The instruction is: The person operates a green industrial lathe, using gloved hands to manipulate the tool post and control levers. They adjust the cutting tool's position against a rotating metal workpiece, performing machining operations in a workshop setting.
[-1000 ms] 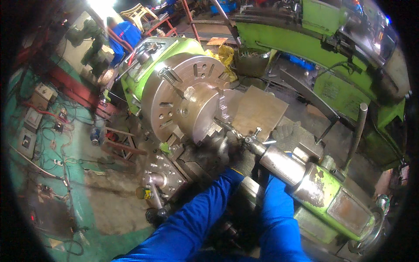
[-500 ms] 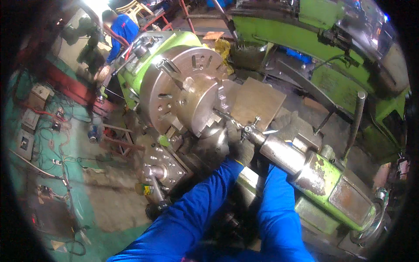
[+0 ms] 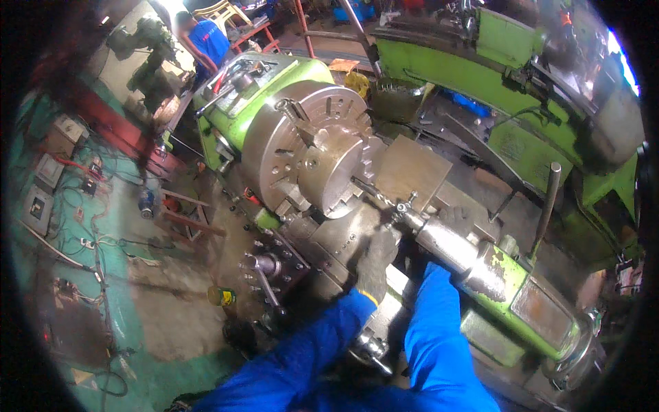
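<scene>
My left hand [image 3: 375, 264], in a grey work glove, is just below the drill chuck [image 3: 412, 220] of a lathe tailstock. Its fingers curl together beside the drill chuck; what they hold is hidden. A twist drill [image 3: 374, 192] points from the drill chuck at the round steel workpiece [image 3: 333, 175], which is clamped in the jaws of a large lathe chuck [image 3: 264, 147]. A small T-shaped metal handle [image 3: 410, 199] stands at the drill chuck. My right hand [image 3: 456, 218], also gloved, is beyond the tailstock quill [image 3: 447, 245], which hides most of its fingers.
The green tailstock [image 3: 504, 275] with a tall lever [image 3: 547, 209] lies to the right. A flat metal plate [image 3: 414, 170] sits behind the drill. The tool post [image 3: 264, 266] is at left. Another person [image 3: 206, 42] in blue is beyond the headstock. Cables [image 3: 99, 268] cross the green floor.
My left hand has come down and back from beside the drill to below the drill chuck. My right hand stays beyond the quill. The whole view has shifted slightly.
</scene>
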The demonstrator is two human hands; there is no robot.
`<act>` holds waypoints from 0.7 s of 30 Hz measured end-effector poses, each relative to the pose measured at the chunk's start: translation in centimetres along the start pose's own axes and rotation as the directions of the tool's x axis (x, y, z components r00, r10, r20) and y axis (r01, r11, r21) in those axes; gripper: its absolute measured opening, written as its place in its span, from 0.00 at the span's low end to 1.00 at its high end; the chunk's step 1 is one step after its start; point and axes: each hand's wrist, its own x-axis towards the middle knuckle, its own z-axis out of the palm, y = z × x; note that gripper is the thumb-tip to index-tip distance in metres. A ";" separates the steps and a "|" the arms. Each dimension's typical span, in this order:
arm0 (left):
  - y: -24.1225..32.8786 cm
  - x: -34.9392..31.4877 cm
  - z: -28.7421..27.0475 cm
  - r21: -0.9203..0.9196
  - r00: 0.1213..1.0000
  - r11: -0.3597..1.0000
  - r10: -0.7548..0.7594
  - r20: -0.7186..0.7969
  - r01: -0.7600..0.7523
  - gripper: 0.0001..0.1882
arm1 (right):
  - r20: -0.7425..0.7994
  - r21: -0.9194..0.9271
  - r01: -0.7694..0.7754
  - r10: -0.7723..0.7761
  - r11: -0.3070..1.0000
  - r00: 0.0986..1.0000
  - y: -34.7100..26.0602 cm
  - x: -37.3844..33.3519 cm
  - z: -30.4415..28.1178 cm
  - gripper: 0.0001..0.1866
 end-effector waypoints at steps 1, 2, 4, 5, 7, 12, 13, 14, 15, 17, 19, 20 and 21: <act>0.4 -1.0 -0.1 0.109 1.000 0.994 0.029 0.000 -0.029 0.22 | 0.000 0.007 0.018 -0.018 1.000 1.000 -0.5 -0.1 0.0 0.15; 0.0 -2.3 -0.5 0.208 0.999 0.977 0.036 -0.010 -0.033 0.20 | -0.013 0.007 0.023 -0.023 1.000 1.000 -0.9 -0.9 0.0 0.15; 0.2 -3.5 -2.1 0.629 0.956 0.721 0.247 0.158 -0.290 0.25 | -0.035 0.036 0.023 -0.022 0.999 0.999 -0.5 -2.1 0.6 0.15; 1.2 -5.2 -1.7 0.701 0.950 0.644 0.256 0.180 -0.307 0.25 | -0.064 0.055 0.019 -0.016 0.998 0.998 -0.6 -3.7 0.7 0.15; 2.0 -7.2 -2.6 0.779 0.948 0.542 0.225 0.226 -0.314 0.30 | -0.130 0.109 0.008 0.006 0.994 0.991 -0.1 -8.5 0.8 0.15; 2.0 -9.7 -4.8 0.802 0.965 0.537 0.121 0.233 -0.261 0.35 | -0.177 0.395 0.078 -0.007 0.915 0.984 2.2 -20.7 -2.4 0.17; 1.7 -10.2 -5.8 0.802 0.961 0.531 0.129 0.244 -0.275 0.36 | -0.464 0.345 0.102 0.075 0.933 0.883 1.6 -23.2 2.0 0.19; 1.5 -10.6 -6.7 0.801 0.955 0.522 0.140 0.260 -0.294 0.36 | -0.209 0.334 0.054 0.018 0.941 0.978 2.7 -24.1 -1.8 0.18; 1.1 -10.7 -7.4 0.691 0.977 0.699 0.047 0.208 -0.181 0.33 | -0.128 0.086 0.092 -0.080 0.992 0.989 2.8 -25.8 -0.1 0.18; 2.2 -11.7 -7.5 0.424 0.980 0.902 -0.154 0.128 0.087 0.29 | -0.066 -0.031 0.120 -0.122 0.992 0.990 2.4 -29.3 3.2 0.17; 3.9 -12.9 -7.4 0.145 0.912 0.933 -0.354 0.206 0.329 0.23 | -0.114 0.249 0.073 -0.046 0.966 0.992 2.3 -31.5 4.8 0.18; 4.2 -13.3 -7.7 0.010 0.856 0.894 -0.432 0.284 0.448 0.19 | -0.041 0.098 0.139 -0.136 0.985 0.990 2.1 -32.6 6.2 0.19; 3.1 -13.0 -9.1 -0.116 0.803 0.848 -0.434 0.408 0.517 0.18 | 0.037 -0.053 0.215 -0.213 0.975 0.976 1.7 -33.8 7.9 0.19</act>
